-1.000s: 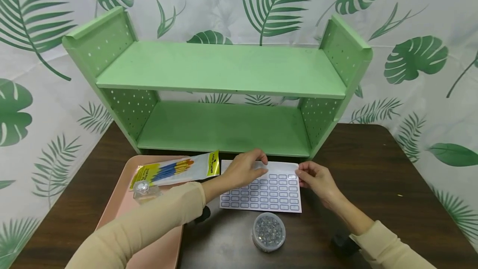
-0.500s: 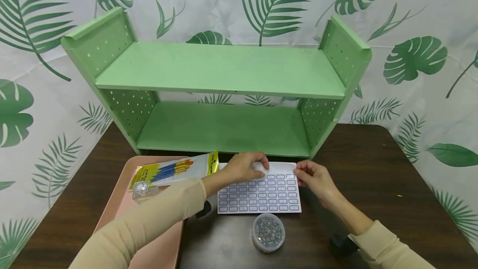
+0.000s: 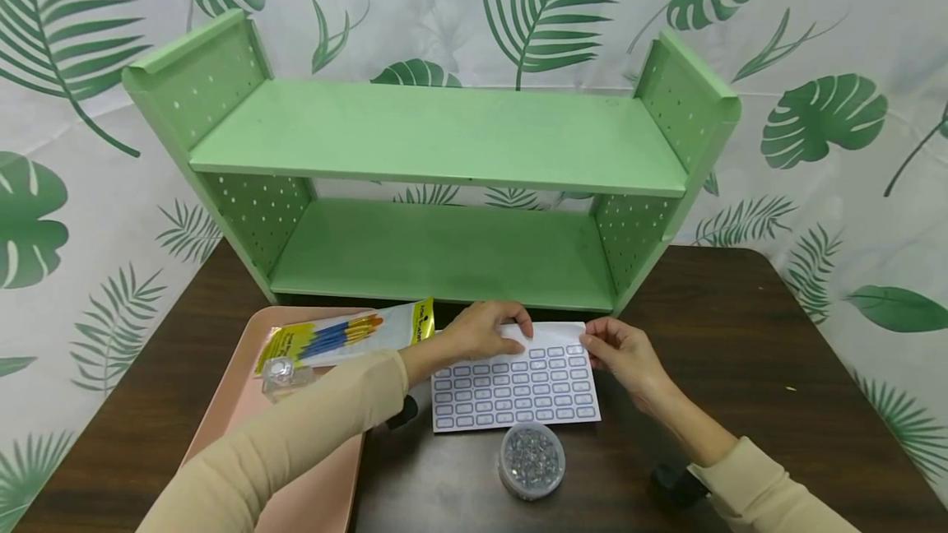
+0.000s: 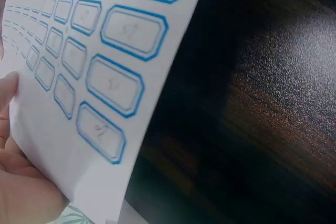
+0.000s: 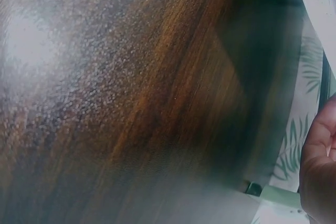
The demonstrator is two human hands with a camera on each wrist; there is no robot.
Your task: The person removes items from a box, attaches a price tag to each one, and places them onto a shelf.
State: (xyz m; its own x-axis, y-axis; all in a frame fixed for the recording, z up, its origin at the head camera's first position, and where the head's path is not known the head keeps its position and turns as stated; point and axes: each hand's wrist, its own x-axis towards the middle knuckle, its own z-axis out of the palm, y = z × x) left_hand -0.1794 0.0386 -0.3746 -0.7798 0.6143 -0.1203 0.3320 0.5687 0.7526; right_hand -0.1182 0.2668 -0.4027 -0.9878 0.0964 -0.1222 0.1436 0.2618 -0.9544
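Observation:
A white sheet of blue-bordered label stickers (image 3: pixel 522 393) is held between both hands over the table, its lower edge close to a round clear tub of silvery bits (image 3: pixel 531 461). My left hand (image 3: pixel 481 331) grips the sheet's top edge, thumb on the printed face. Pinched between the thumb and fingers of my right hand (image 3: pixel 625 356) is the upper right corner. Up close in the left wrist view, rows of labels on the sheet (image 4: pixel 52 129) slant past the left hand (image 4: pixel 26 192). The right wrist view catches only part of the right hand (image 5: pixel 317 177) and a sheet edge (image 5: pixel 320 9).
A green two-tier shelf (image 3: pixel 444 138) stands behind the hands. On the left lies a pink tray (image 3: pixel 318 492) with a yellow-and-clear pack of paintbrushes (image 3: pixel 348 336) and a small clear bottle (image 3: pixel 285 377), partly behind the left sleeve. Dark wooden tabletop (image 3: pixel 741 368) stretches out to the right.
The label sheet has shifted slightly left, and its lower edge has come down toward the tub. Both hands keep their grip and have barely moved.

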